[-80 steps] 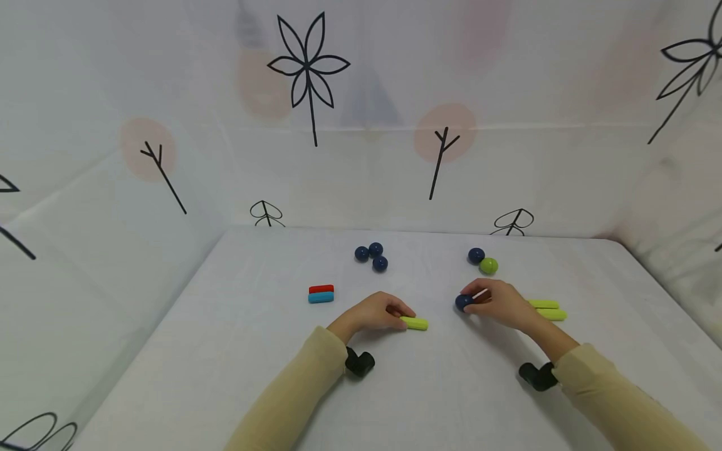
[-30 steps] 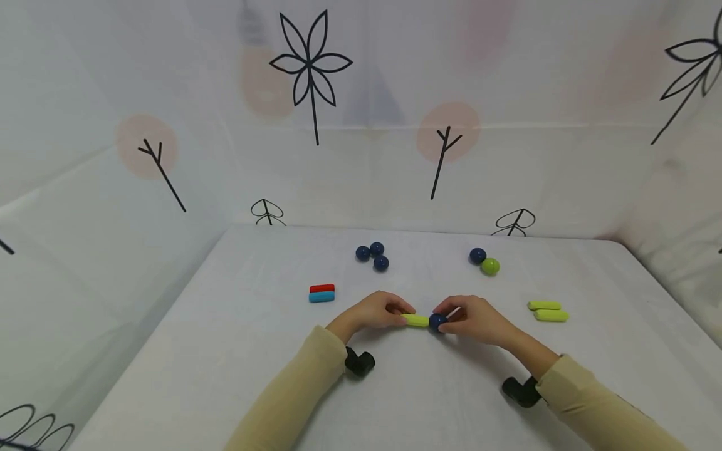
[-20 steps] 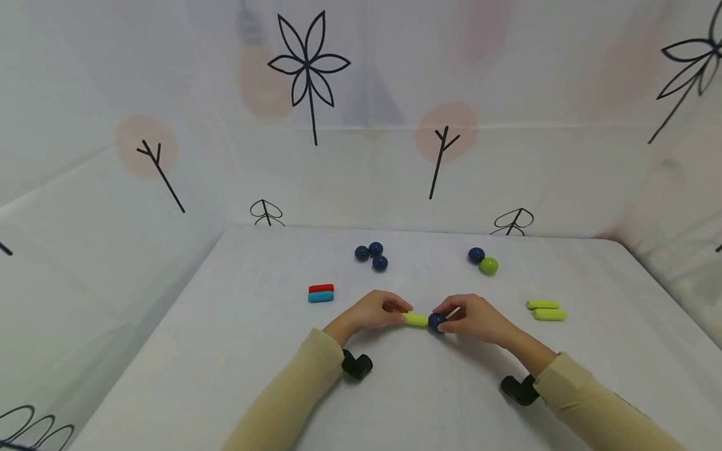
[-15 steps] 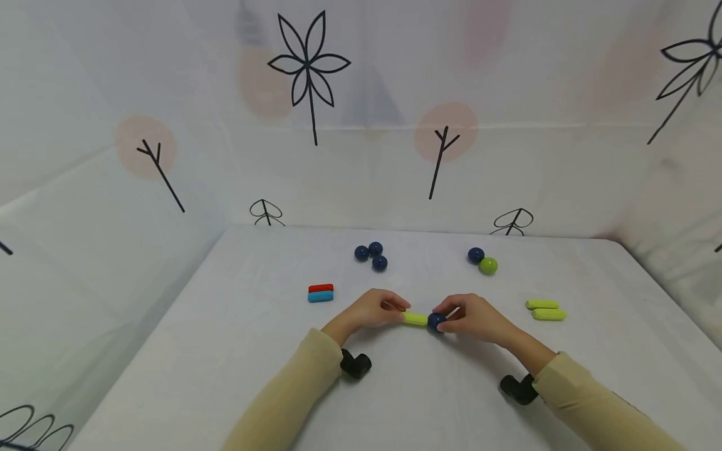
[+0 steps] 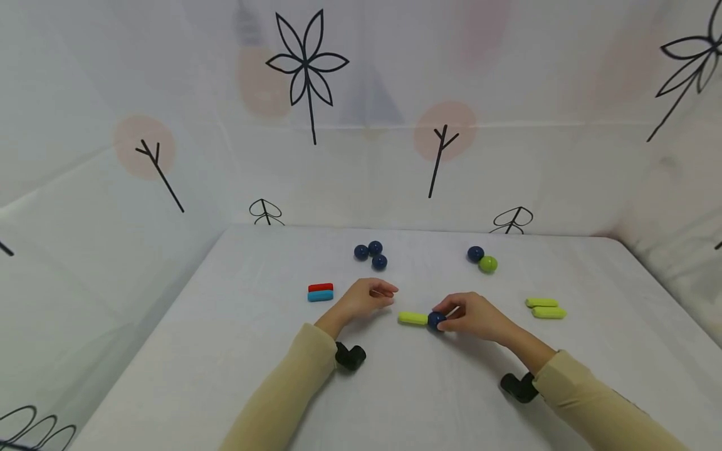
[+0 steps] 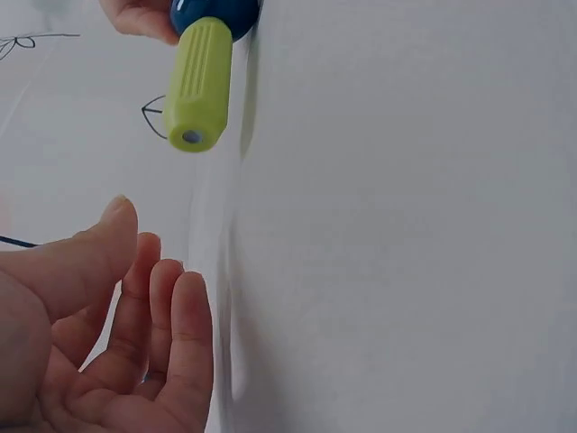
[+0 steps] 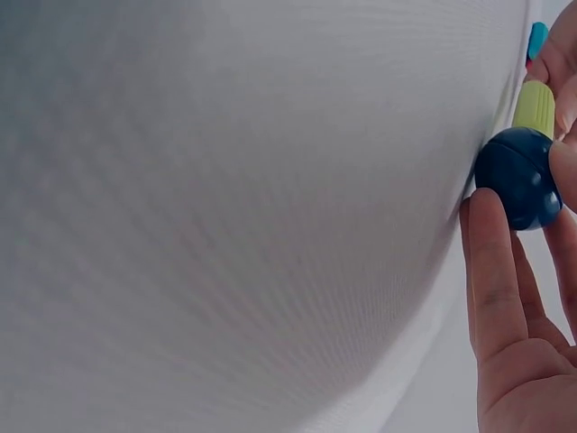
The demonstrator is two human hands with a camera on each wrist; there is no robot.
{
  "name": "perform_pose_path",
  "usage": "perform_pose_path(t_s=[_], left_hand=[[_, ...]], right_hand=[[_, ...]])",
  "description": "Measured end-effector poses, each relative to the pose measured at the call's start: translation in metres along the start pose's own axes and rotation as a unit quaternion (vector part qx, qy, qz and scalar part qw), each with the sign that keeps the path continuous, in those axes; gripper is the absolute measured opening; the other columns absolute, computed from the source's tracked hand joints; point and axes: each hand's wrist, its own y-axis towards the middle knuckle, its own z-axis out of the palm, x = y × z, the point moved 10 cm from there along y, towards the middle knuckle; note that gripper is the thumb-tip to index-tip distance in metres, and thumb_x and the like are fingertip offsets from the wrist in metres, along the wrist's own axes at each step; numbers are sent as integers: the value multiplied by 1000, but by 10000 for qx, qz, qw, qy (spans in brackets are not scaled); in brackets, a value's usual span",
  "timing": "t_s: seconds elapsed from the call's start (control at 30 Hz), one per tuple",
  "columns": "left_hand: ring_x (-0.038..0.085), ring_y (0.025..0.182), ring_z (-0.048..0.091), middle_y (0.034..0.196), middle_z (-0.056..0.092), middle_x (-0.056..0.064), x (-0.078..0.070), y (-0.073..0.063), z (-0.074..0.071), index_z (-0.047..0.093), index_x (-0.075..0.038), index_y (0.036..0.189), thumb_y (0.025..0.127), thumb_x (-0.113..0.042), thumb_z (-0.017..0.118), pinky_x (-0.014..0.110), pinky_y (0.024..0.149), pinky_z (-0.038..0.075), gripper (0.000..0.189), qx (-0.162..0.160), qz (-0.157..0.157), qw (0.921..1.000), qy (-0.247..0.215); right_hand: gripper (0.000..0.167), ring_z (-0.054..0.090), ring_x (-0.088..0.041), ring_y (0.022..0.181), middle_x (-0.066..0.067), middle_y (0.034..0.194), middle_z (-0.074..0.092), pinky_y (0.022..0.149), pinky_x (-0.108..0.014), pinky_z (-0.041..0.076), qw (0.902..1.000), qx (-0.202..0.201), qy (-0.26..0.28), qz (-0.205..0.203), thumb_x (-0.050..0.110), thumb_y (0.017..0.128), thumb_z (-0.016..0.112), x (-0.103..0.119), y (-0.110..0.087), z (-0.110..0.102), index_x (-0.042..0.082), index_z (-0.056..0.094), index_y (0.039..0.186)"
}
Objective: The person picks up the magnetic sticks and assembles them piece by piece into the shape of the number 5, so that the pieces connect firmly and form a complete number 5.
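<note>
My right hand (image 5: 470, 318) pinches a dark blue ball (image 5: 435, 321) between thumb and fingers, low over the table. A yellow-green rod (image 5: 413, 318) sticks out leftward from that ball, its near end touching it. In the left wrist view the grooved rod (image 6: 200, 86) shows a small grey round inset in its free end. My left hand (image 5: 363, 299) hovers to the left of the rod, apart from it, fingers loosely bent and holding nothing. The right wrist view shows my fingers (image 7: 496, 271) against the blue ball (image 7: 518, 178).
Behind the hands lie three blue balls (image 5: 379, 262) in a cluster. A blue ball (image 5: 476, 254) and a green ball (image 5: 488, 264) touch at back right. A red rod (image 5: 320, 287) and light blue rod (image 5: 320, 296) lie left; two yellow-green rods (image 5: 548, 312) lie right.
My right hand has brought the blue ball leftward against the rod's end. My left hand has since let go of the rod and drawn back left and away.
</note>
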Motion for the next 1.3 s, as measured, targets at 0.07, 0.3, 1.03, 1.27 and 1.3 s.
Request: perform_pose_path(t_s=[0.07,0.3,1.03,1.27,1.3], left_hand=[[12,90,56,94,62,-7,2,2,-4,67,-19,110,88,-20,66,27,82,47,21,-113,-12,9999,-35],[13,91,56,98,63,-5,8,9,-18,66,-16,111,88,-19,66,26,79,48,23,-529,-88,9979,-353],[22,103,55,113,59,6,22,18,-51,63,-12,114,88,-17,66,32,90,46,26,-2078,-326,9699,-1227],[22,104,54,114,58,6,27,25,-53,62,-13,115,87,-18,67,32,91,45,29,-2366,-566,9600,-1386],[22,104,54,114,58,6,28,27,-52,61,-13,116,87,-18,67,31,90,45,30,-2388,-577,9592,-1398]], right_hand=[[28,59,-18,81,-5,97,64,67,-31,50,10000,6,9,-28,13,78,75,0,0,0,5,67,103],[28,58,-18,81,-5,97,64,66,-30,50,9999,28,-13,-121,13,78,75,0,1,0,5,67,104],[29,58,-18,80,-3,94,64,66,-31,50,9999,-25,-129,-75,11,77,75,2,0,1,5,67,104],[29,57,-18,80,-3,94,64,65,-30,50,9999,-3,-94,-80,11,77,75,2,0,1,5,67,105],[29,57,-18,80,-3,94,64,65,-30,50,9999,-3,-97,-77,12,77,75,2,-1,1,5,67,105]])
